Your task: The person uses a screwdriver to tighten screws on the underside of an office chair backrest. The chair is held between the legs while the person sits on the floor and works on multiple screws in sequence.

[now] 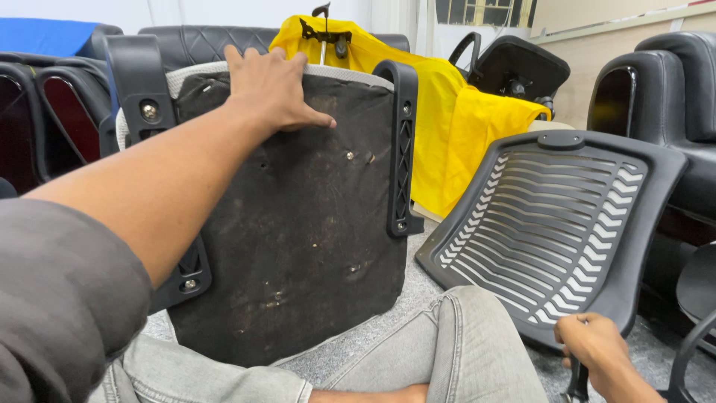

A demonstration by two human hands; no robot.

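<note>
An office chair seat point(298, 216) stands on edge in front of me, its dusty black underside facing me, with black plastic armrest brackets point(403, 149) on both sides. My left hand point(272, 86) grips its top edge, fingers curled over the grey rim. At lower right, my right hand point(597, 347) is closed around a dark tool handle point(578, 384) that points down; the tool's tip is out of view. It sits just below the black slatted plastic chair backrest point(559, 224), which leans tilted on the floor.
My legs in grey jeans point(447, 351) stretch across the grey carpet. A yellow cloth point(455, 112) drapes over a chair behind. Black padded chairs point(671, 97) stand right, left and behind.
</note>
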